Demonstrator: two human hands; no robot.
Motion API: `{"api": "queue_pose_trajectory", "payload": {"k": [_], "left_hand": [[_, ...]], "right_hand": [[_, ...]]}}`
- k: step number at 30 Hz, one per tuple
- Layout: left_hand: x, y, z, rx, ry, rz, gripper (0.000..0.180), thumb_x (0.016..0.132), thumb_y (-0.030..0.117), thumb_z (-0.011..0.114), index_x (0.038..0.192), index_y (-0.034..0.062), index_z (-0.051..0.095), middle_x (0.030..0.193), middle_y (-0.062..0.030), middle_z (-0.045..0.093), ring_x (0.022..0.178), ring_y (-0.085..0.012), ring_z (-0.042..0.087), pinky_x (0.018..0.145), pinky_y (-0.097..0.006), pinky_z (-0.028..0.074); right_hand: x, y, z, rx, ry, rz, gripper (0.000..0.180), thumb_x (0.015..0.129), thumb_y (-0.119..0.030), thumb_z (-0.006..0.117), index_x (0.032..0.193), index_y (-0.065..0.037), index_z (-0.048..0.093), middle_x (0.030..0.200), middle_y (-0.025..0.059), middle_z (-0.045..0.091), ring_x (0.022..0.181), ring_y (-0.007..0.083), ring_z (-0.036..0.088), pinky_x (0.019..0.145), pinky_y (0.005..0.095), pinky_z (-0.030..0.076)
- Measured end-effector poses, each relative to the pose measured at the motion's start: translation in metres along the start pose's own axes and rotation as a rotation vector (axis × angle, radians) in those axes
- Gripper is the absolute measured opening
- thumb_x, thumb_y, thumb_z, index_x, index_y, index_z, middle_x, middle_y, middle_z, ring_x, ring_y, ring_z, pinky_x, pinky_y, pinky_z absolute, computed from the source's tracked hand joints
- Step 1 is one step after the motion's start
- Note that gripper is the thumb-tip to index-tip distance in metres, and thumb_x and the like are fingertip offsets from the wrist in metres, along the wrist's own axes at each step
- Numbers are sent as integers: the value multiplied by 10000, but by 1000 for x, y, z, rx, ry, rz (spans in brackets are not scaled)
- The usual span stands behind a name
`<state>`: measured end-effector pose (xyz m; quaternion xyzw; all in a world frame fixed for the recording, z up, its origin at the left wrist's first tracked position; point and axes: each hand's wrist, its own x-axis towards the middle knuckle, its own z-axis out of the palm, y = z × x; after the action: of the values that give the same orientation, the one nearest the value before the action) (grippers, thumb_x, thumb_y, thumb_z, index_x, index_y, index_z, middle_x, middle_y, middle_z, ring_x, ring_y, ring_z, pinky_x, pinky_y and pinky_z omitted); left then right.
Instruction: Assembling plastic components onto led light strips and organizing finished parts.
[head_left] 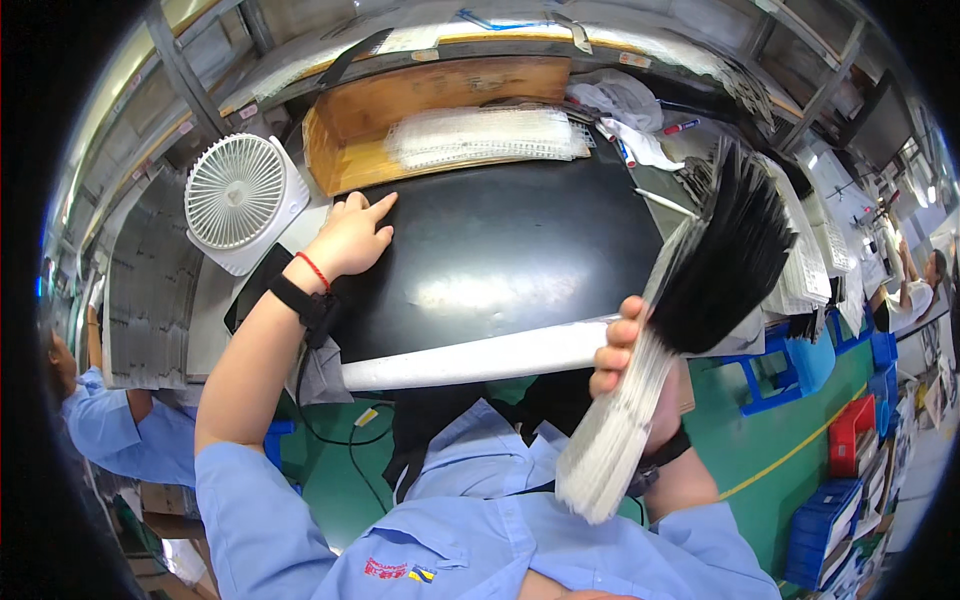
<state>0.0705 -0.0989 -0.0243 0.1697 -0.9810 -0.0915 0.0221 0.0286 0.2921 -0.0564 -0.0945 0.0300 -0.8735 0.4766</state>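
Observation:
My left hand is over the far left part of a black work mat, its index finger stretched toward a wooden tray and the other fingers loosely bent. It holds nothing. In my right hand is a thick bundle of thin strip-like sheets, gripped near its middle and raised off the right edge of the mat. The bundle's upper end is black and fanned out. Its lower end is whitish and hangs down in front of my shirt. Part of my right palm is hidden behind the sheets.
A wooden tray with a pile of clear printed sheets stands behind the mat. At left are a white fan and grey stacks. A white roll edges the mat's front. Markers lie far right. Other people sit either side.

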Motion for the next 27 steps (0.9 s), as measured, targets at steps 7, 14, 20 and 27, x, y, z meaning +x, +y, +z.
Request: {"api": "queue_pose_trajectory", "payload": {"k": [7, 14, 20, 27], "left_hand": [[6, 0, 5, 199, 14, 68, 453, 895, 228, 498, 1330, 106, 500, 1069, -171, 504, 1036, -338, 468, 902, -402, 412], [-18, 46, -28, -722, -70, 365, 128, 827, 60, 630, 918, 6, 702, 840, -143, 681, 832, -191, 654, 786, -303, 494], [-88, 122, -53, -424, -593, 922, 239, 761, 324, 749, 679, 109, 683, 721, -44, 663, 688, -190, 626, 614, -303, 482], [85, 41, -34, -226, 326, 118, 620, 864, 372, 601, 1306, -32, 439, 1340, -232, 459, 1230, -364, 452, 1020, -391, 371]], "right_hand": [[36, -49, 51, -483, 445, -137, 468, 922, -434, 526, 1204, -60, 517, 1038, 72, 628, 913, 226, 634, 775, 399, 548], [68, -87, 12, -837, 524, 69, 361, 919, -293, 594, 1169, -37, 544, 1015, 86, 640, 867, 202, 636, 758, 370, 537], [77, -82, 12, -1009, 647, 108, 349, 928, -321, 572, 1125, -32, 574, 990, 87, 648, 829, 186, 638, 728, 337, 532], [78, -73, 12, -1194, 604, -12, 328, 903, -227, 627, 1130, 1, 564, 1002, 93, 649, 854, 172, 632, 763, 324, 519]]}}
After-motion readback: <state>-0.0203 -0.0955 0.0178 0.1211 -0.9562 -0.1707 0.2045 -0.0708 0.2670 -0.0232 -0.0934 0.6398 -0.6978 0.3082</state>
